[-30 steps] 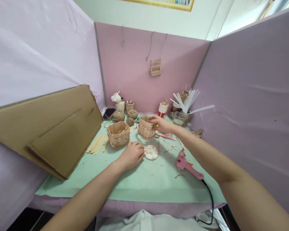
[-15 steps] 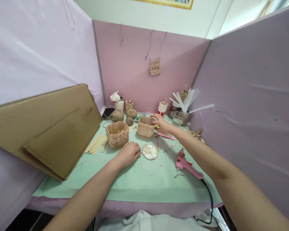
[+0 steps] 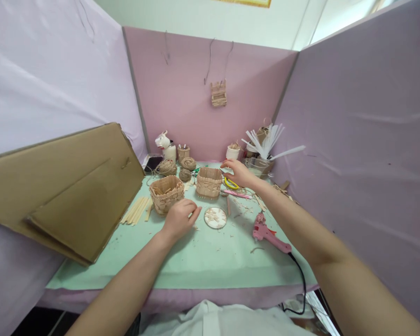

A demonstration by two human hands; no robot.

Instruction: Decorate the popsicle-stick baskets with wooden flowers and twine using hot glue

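Observation:
My right hand point(image 3: 240, 172) reaches over the back right of the table, its fingers apart and nothing seen in them. Just left of its fingertips stands an oval basket of pale wooden pieces point(image 3: 208, 183). Yellow-handled scissors point(image 3: 231, 183) lie under that hand, partly covered. My left hand point(image 3: 180, 218) is loosely closed near the table's middle; its fingers hide whatever they may hold. Directly behind it is a second basket point(image 3: 166, 198) with wooden pieces inside, its lower right side covered. Right of my left hand, a round white dish point(image 3: 215, 218) holds pale wood chips.
A pink glue gun point(image 3: 270, 235) with a black cord lies at the right. Flat wooden sticks point(image 3: 136, 211) lie left of the baskets. Twine balls point(image 3: 167, 167), cups and a holder of white strips point(image 3: 265, 144) stand behind. Cardboard point(image 3: 77, 186) leans at the left.
My right hand has lifted slightly off the basket's right side, its fingers more spread, and the yellow scissors handle shows more. My left hand has shifted slightly left and curled. The view has turned a little.

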